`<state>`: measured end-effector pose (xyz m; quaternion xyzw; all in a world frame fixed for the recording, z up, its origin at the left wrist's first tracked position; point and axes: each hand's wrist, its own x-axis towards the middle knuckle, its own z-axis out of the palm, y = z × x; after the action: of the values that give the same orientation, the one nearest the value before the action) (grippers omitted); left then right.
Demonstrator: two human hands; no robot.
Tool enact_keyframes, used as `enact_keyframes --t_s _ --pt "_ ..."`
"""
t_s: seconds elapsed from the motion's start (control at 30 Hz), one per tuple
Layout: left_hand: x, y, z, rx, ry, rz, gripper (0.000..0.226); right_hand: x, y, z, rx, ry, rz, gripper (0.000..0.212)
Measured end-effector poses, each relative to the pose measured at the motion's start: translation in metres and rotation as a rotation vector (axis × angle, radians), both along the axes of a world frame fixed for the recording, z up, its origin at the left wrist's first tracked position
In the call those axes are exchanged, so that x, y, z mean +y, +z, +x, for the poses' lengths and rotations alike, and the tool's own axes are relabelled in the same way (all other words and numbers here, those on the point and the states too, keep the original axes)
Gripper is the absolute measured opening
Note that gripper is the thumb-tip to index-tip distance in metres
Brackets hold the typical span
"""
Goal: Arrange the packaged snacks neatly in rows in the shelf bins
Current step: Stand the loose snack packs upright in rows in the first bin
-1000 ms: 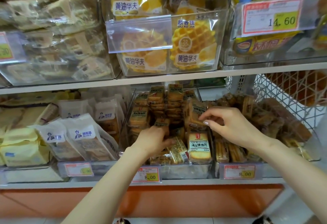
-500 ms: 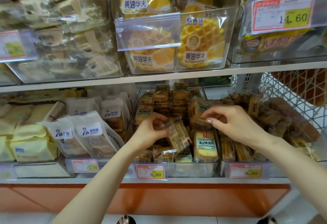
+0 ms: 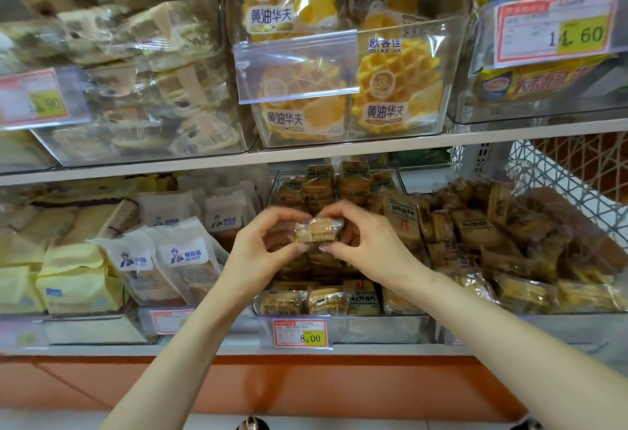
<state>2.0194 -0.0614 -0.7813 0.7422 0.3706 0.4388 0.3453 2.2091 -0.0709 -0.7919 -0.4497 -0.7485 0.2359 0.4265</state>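
A small clear-wrapped biscuit packet [image 3: 317,231] hangs in the air in front of the lower shelf's middle bin [image 3: 373,326]. My left hand [image 3: 261,246] pinches its left end and my right hand [image 3: 365,246] pinches its right end. Below and behind them, the same brown-and-gold snack packets [image 3: 326,300] lie in rows along the bin's front and stand stacked at its back [image 3: 353,178]. My hands hide the middle of the bin.
To the right, a bin holds a loose heap of similar brown packets [image 3: 492,236]. White bread bags [image 3: 185,259] and yellow packs [image 3: 74,276] fill the left bins. Waffle packs [image 3: 397,89] sit in a clear bin on the upper shelf. A white wire basket [image 3: 564,174] stands at far right.
My left hand lifted a packet out of the middle bin. My right hand left the packets on the right and closed on the packet's other end, at the centre.
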Motion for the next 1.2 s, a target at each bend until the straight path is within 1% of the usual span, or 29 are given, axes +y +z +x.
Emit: enact_keyframes --t_s 0.03,0.1,0.2,0.33,0.4,0.5,0.6,0.67,0.77,0.83,0.9,0.97,1.07,1.13,1.2 --pt "0.0 -0.001 -0.002 0.017 -0.005 -0.001 0.041 0.001 -0.001 -0.001 -0.012 0.006 0.031 0.035" --pt "0.002 -0.003 -0.008 0.085 0.005 -0.011 0.055 0.004 -0.007 -0.001 -0.05 -0.003 0.104 0.035" --pt "0.002 -0.006 -0.013 0.146 0.053 -0.107 0.072 0.006 -0.012 -0.001 -0.054 -0.034 0.175 0.038" --pt "0.003 -0.01 -0.013 0.217 0.071 -0.197 0.077 0.003 -0.014 0.001 0.033 -0.027 0.145 0.045" --pt "0.003 -0.012 -0.012 0.202 0.045 -0.252 0.083 0.001 -0.015 0.001 0.069 -0.02 0.125 0.047" --pt "0.001 -0.013 -0.006 0.182 0.038 -0.309 0.093 -0.001 -0.015 0.003 0.075 -0.019 0.109 0.049" --pt "-0.001 -0.011 0.002 0.257 0.087 -0.297 0.099 -0.003 -0.014 0.006 0.053 0.012 0.065 0.051" --pt "-0.001 -0.011 0.006 0.248 0.106 -0.26 0.095 -0.004 -0.013 0.01 0.024 0.033 0.03 0.048" --pt "0.0 -0.009 0.009 0.195 0.066 -0.229 0.081 -0.003 -0.014 0.017 -0.054 -0.009 0.07 0.044" --pt "0.003 -0.008 0.008 0.227 0.044 -0.218 0.08 -0.002 -0.016 0.018 -0.097 -0.052 0.106 0.042" --pt "0.006 -0.005 0.005 0.252 0.074 -0.191 0.083 0.001 -0.017 0.015 -0.12 -0.099 0.123 0.036" --pt "0.009 -0.001 -0.001 0.21 0.187 -0.135 0.076 0.006 -0.016 0.009 -0.105 -0.149 0.124 0.033" --pt "0.014 0.0 -0.013 0.106 0.466 -0.063 0.049 0.017 -0.012 -0.009 -0.067 -0.198 0.076 0.033" --pt "0.017 -0.003 -0.019 0.124 0.56 -0.035 0.04 0.025 -0.01 -0.027 -0.038 -0.221 0.064 0.033" --pt "0.016 -0.008 -0.019 0.198 0.565 0.02 0.035 0.031 -0.01 -0.043 -0.032 -0.246 0.085 0.033"
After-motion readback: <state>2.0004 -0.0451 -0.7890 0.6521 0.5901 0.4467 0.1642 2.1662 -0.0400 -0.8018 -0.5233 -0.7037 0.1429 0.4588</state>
